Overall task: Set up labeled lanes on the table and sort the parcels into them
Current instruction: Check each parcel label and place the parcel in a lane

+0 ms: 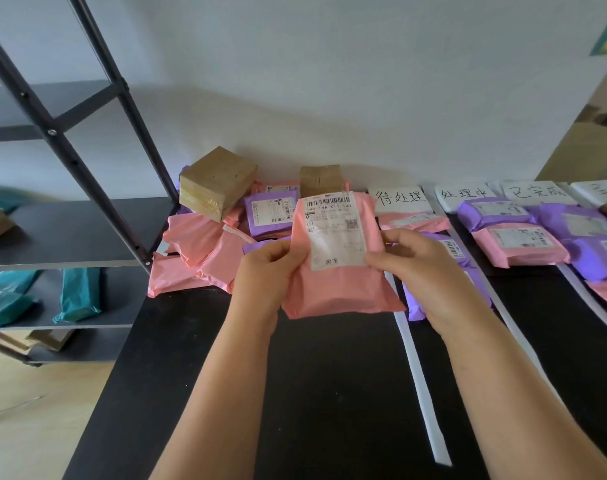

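I hold a pink parcel (pixel 336 285) with a white shipping label upright above the black table (pixel 329 393). My left hand (pixel 264 275) grips its left edge and my right hand (pixel 412 268) grips its right edge. Behind it at the table's far left lies a heap of pink and purple parcels (pixel 205 251) with two brown boxes (pixel 215 181) on top. White tape strips (pixel 419 393) mark lanes to the right. Handwritten paper labels (pixel 400 199) stand at the lanes' far ends. Pink and purple parcels (pixel 516 244) lie in the right lanes.
A dark metal shelf rack (pixel 70 233) stands to the left, with teal parcels (pixel 77 296) on its lower shelf. A white wall runs behind the table. A wooden floor shows at lower left.
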### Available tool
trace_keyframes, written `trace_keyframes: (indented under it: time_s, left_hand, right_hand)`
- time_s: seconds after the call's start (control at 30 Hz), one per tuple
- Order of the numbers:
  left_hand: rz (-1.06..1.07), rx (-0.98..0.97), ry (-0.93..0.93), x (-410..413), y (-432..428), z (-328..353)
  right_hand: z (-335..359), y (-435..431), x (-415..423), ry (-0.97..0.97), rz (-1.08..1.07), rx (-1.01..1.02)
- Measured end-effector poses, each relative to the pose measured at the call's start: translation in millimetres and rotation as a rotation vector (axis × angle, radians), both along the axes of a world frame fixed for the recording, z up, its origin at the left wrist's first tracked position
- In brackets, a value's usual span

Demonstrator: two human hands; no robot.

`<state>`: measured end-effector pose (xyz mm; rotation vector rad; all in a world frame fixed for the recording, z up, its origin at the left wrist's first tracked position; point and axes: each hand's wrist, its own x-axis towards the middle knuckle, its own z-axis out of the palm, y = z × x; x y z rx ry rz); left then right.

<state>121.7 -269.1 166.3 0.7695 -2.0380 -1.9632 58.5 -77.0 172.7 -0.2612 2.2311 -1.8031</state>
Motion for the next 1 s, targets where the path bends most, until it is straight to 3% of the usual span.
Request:
trace_keyframes:
  time_s: [0.1,0.2,0.3,0.43,0.57,0.8,1.0]
  left_hand:
    - [-0.004,-0.119,0.042,3,3,-2]
    - [0.006,-0.244,0.066,5,2,-6]
    - [-0.01,-0.323,0.056,2,-1,-8]
    - [-0.112,-0.405,0.049,-5,-5,-9]
    - [-0.189,-0.501,0.01,-14,-10,-18]
    - [-0.281,-0.523,0.005,-30,7,-34]
    - [-0.232,-0.558,0.016,-47,42,-52]
  right_hand:
    - [-7,3,1,0.048,-0.006,0.113]
    - [-12,3,2,0.097,-0.149,0.144]
    - [-13,4,3,0.27,-0.293,0.23]
    - [-10,2,4,0.429,-0.307,0.421]
    - [-20,-2,10,0.373,-0.285,0.479]
    - [-42,16,19,0.224,-0.494,0.355]
    - [-59,51,7,0.139,-0.59,0.318]
